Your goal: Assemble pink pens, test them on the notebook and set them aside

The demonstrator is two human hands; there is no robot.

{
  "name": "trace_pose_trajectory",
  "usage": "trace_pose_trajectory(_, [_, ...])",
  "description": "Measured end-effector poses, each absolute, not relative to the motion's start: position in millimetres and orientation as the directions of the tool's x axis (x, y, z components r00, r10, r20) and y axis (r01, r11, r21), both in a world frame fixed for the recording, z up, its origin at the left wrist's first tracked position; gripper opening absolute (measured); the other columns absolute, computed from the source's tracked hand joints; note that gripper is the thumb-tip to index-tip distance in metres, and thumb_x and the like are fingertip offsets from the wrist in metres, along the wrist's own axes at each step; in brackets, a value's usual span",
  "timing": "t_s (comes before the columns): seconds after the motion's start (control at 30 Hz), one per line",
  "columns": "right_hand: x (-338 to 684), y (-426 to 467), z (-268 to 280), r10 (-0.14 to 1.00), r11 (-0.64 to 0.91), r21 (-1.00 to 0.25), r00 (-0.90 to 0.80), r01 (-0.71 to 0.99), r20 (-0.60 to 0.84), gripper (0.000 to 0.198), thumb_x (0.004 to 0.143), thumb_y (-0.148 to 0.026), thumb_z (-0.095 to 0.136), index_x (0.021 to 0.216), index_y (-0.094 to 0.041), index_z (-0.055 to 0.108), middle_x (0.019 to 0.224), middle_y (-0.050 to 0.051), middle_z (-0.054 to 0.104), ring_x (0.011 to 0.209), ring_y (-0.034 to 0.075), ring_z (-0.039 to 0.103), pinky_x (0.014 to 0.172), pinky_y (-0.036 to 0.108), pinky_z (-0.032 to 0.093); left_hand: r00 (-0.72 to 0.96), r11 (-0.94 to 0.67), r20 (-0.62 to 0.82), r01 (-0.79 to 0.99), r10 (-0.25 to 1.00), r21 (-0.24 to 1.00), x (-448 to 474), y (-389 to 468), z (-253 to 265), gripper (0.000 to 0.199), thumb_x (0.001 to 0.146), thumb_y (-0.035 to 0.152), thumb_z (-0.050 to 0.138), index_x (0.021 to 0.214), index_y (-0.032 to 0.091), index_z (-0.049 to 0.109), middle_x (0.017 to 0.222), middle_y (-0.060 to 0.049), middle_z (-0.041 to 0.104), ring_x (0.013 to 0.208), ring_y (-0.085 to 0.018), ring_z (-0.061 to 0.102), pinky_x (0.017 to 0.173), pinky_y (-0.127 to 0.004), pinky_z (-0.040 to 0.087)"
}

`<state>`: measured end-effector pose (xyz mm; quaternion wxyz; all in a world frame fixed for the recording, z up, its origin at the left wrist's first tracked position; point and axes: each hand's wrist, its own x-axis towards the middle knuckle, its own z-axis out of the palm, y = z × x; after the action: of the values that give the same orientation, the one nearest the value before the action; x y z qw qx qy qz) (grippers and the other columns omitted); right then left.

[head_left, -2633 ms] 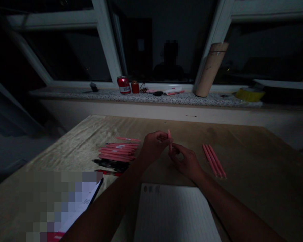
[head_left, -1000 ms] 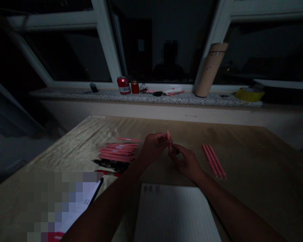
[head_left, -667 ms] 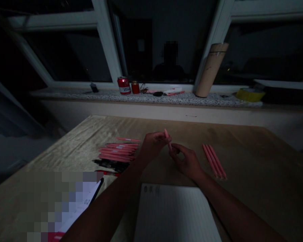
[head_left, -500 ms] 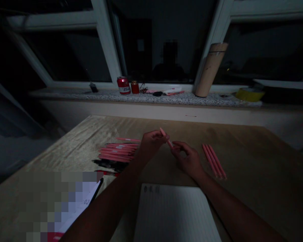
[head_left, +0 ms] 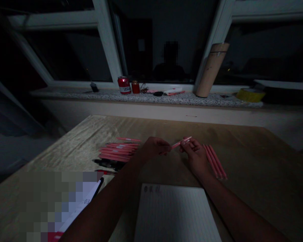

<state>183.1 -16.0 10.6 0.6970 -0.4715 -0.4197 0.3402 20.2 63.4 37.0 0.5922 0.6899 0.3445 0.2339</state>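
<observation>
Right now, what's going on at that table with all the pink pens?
A person at a wooden table holds one pink pen between both hands: the left hand pinches its near end, the right hand grips its far end. A pile of pink pens lies to the left, with dark pens just below it. Three pink pens lie together beside the right hand. A lined notepad sits in front. The light is dim.

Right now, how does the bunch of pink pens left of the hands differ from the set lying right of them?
The left pile of pink pens holds many; the right group of pink pens looks like three. The left pile lies roughly crosswise, some pens showing white labels; the right group runs diagonally toward the person, with no labels visible. Black pens lie just in front of the left pile; none lie by the right group. Both rest on the table.
</observation>
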Motion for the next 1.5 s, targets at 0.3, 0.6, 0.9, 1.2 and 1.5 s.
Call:
trace_pose_trajectory(0.3, [183, -14, 3, 0.891, 0.285, -0.952, 0.399, -0.115, 0.219, 0.026, 0.077, -0.042, 0.059, 0.086, -0.018, 0.057, 0.063, -0.002, 0.057, 0.055, 0.012, 0.051, 0.056, 0.025, 0.042, 0.785, -0.06, -0.141, 0.221, 0.603, 0.973, 27, 47, 44, 0.024, 0.068, 0.032, 0.063, 0.068, 0.008, 0.065, 0.052, 0.001, 0.055, 0.048, -0.007, 0.045, 0.051, -0.02, 0.034])
trace_pose_trajectory(0.6, [182, -15, 4, 0.909, 0.217, -0.974, 0.375, -0.061, 0.179, 0.045, 0.073, -0.041, 0.063, 0.109, -0.015, 0.053, 0.071, 0.002, 0.066, 0.06, 0.014, 0.058, 0.059, 0.026, 0.044, 0.783, -0.022, -0.157, 0.213, 0.601, 0.977, 36, 40, 28, 0.029, 0.063, 0.036, 0.068, 0.072, 0.008, 0.068, 0.057, 0.001, 0.058, 0.051, -0.007, 0.048, 0.052, -0.019, 0.035])
trace_pose_trajectory(0.9, [184, -15, 3, 0.927, 0.2, -0.98, 0.324, 0.005, 0.191, 0.048, 0.076, -0.039, 0.058, 0.118, -0.016, 0.05, 0.071, 0.002, 0.067, 0.06, 0.014, 0.059, 0.058, 0.027, 0.044, 0.812, 0.015, -0.145, 0.166, 0.566, 0.986, 37, 39, 15, 0.026, 0.064, 0.035, 0.069, 0.07, 0.01, 0.066, 0.061, -0.001, 0.061, 0.053, -0.008, 0.052, 0.055, -0.02, 0.04])
trace_pose_trajectory(1.2, [184, -15, 4, 0.926, 0.227, -0.974, 0.308, 0.012, 0.22, 0.037, 0.075, -0.042, 0.06, 0.102, -0.018, 0.052, 0.068, 0.002, 0.066, 0.059, 0.015, 0.06, 0.055, 0.026, 0.043, 0.817, 0.061, -0.169, 0.162, 0.552, 0.985, 37, 39, 8, 0.028, 0.062, 0.036, 0.07, 0.073, 0.01, 0.066, 0.065, -0.003, 0.064, 0.055, -0.01, 0.056, 0.058, -0.022, 0.044])
trace_pose_trajectory(1.5, [183, -16, 5, 0.925, 0.208, -0.977, 0.315, 0.045, 0.211, 0.042, 0.075, -0.044, 0.059, 0.107, -0.017, 0.053, 0.07, 0.003, 0.067, 0.058, 0.016, 0.06, 0.055, 0.027, 0.044, 0.812, 0.058, -0.174, 0.171, 0.557, 0.984, 37, 40, 8, 0.027, 0.063, 0.036, 0.069, 0.072, 0.011, 0.066, 0.064, -0.002, 0.063, 0.055, -0.01, 0.056, 0.057, -0.022, 0.044])
